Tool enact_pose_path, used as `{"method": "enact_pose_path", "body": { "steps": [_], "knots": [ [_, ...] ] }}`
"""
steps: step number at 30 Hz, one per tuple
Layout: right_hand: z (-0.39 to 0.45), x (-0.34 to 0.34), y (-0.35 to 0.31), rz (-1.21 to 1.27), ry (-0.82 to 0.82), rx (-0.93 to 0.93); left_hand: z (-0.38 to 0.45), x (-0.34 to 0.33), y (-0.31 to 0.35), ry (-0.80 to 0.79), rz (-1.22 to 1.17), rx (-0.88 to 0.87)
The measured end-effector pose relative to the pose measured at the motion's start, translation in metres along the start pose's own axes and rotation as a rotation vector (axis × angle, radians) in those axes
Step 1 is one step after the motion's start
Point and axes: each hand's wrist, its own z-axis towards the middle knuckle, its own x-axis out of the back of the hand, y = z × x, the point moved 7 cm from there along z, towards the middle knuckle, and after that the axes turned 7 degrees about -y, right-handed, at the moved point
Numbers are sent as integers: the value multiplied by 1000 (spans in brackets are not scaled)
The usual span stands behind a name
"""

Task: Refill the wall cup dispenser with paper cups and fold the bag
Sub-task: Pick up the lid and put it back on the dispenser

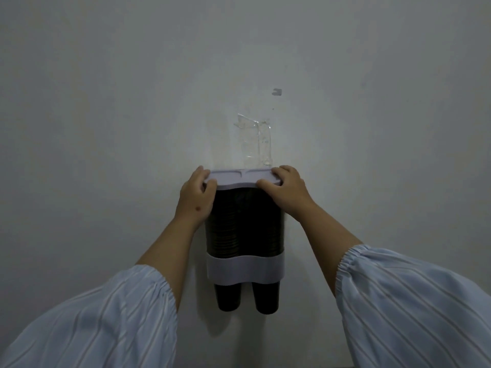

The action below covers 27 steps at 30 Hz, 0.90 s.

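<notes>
A pale wall (132, 102) is seen behind both hands and fills nearly the whole view. Two striped, light blue sleeves (414, 304) are gathered at the forearms, well below the hands. The wall cup dispenser (244, 229) is mounted between and beneath the hands; its dark see-through body is filled with two stacks of dark paper cups (228, 296), whose bottoms are seen poking out below a pale band (245, 269) wrapped around the lower part. A pale lid (241, 179) is laid flat across the dispenser's top, directly between the two hands.

The left hand (195, 197) is closed on the lid's left end, with the thumb on top and the fingers curled under the edge. The right hand (285, 189) is closed on the lid's right end, with its fingers pressed over the top and front edge. Strips of clear tape (256, 140) are stuck to the wall just above the hands, rising from behind the lid. A small grey mark (276, 91) is seen on the wall higher up, above the right hand.
</notes>
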Motion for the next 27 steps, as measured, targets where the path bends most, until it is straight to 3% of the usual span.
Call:
{"method": "enact_pose_path", "body": {
  "steps": [12, 23, 27],
  "knots": [
    [13, 6, 3, -258, -29, 6, 17, 5, -4, -6, 348, -63],
    [5, 0, 9, -145, -63, -61, 7, 1, -6, -41, 267, -44],
    [-10, -6, 21, -49, -50, -113, -4, -4, -5, 39, 206, 14]
  ]
}}
